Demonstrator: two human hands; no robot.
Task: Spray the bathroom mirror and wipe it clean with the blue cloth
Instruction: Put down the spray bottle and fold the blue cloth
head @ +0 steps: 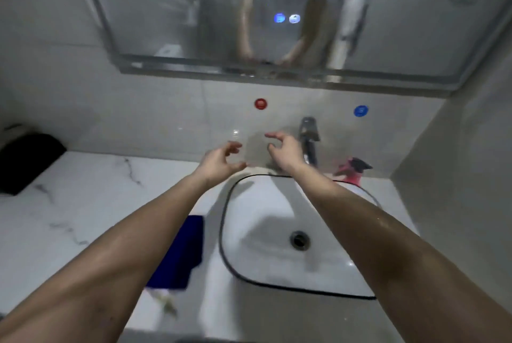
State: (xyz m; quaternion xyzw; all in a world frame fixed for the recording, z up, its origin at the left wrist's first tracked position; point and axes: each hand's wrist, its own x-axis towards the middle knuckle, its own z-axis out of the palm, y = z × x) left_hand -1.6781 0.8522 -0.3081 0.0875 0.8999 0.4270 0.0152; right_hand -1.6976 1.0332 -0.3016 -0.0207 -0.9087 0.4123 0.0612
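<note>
Above the sink (277,204), both hands hover empty.

both forearms reach out over the white rounded sink with black rim (257,204). left hand (221,160) and right hand (285,153) hover just apart before the tiled wall, fingers loosely curled, gripping nothing. dark blue cloth (180,254) lies on the white marble counter (83,204), just left of the sink, partly hidden by the left forearm. pink spray bottle with black nozzle (354,172) stands behind the sink, near the grey metal faucet (309,135). metal-framed wall mirror (155,10) above looks hazy.
</note>
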